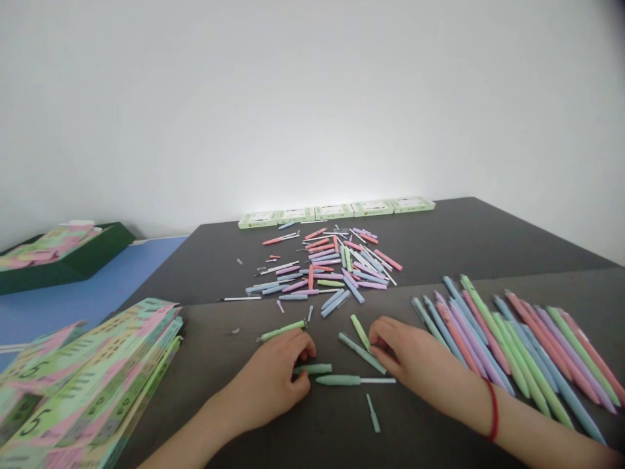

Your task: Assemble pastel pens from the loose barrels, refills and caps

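My left hand (278, 371) is low over the table, fingers curled around one end of a teal-green pen barrel (319, 369). Just right of it lies a teal-green pen front with a white refill (351, 380) sticking out. My right hand (405, 345) has its fingertips closed at the lower end of a light-green pen barrel (360, 330). Under its thumb reaches a grey-green barrel with a clear end (361, 353). A small green pen part (373, 413) lies nearer me. Beyond my left hand rests another light-green pen piece (283, 330).
Mixed pastel pen parts and refills (332, 260) are heaped mid-table. Rows of pastel pens (517, 352) lie at right. Printed packets (88, 384) are stacked at left, beside a dark green tray (73, 264). Flat boxes (334, 212) line the back edge.
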### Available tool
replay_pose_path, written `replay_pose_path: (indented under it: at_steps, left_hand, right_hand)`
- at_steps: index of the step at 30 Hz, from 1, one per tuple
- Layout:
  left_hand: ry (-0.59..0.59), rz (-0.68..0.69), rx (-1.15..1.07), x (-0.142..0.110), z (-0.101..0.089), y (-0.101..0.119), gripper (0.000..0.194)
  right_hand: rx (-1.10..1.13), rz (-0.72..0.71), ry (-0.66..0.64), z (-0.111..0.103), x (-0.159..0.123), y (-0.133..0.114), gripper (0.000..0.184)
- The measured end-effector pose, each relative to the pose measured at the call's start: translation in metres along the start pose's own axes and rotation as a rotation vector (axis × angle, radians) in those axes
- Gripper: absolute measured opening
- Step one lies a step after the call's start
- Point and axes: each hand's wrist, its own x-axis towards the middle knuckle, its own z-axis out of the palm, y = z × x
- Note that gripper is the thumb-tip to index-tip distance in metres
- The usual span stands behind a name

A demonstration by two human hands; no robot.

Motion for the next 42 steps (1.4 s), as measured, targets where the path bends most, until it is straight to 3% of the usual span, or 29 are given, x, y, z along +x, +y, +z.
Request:
replay_pose_path:
  at_steps: [4, 15, 26, 33, 42]
  left_hand:
    - [-0.008, -0.026, -0.009, 0.003, 0.005, 0.001, 0.013]
    - [-0.025, -0.06, -0.012, 0.009, 0.01, -0.004, 0.012]
    - [-0.059, -0.069, -0.055, 0.009, 0.004, -0.011, 0.009]
    - [0.131, 0.072, -0.258, 0.009, 0.01, -0.005, 0.004]
    - [0.276, 0.278, -0.444, 0.002, 0.021, -0.003, 0.005]
  right_hand:
    - [-0.01, 0.012, 0.001, 0.0, 0.0, 0.001, 0.011]
    - [0.048, 0.08, -0.036, 0.0, 0.005, 0.012, 0.013]
    - [0.085, 0.101, 0.032, 0.001, 0.009, 0.011, 0.005]
    - [0.088, 0.062, 0.009, -0.004, 0.005, 0.003, 0.009]
    - [0.052, 0.049, -0.092, -0.006, 0.0, 0.002, 0.008]
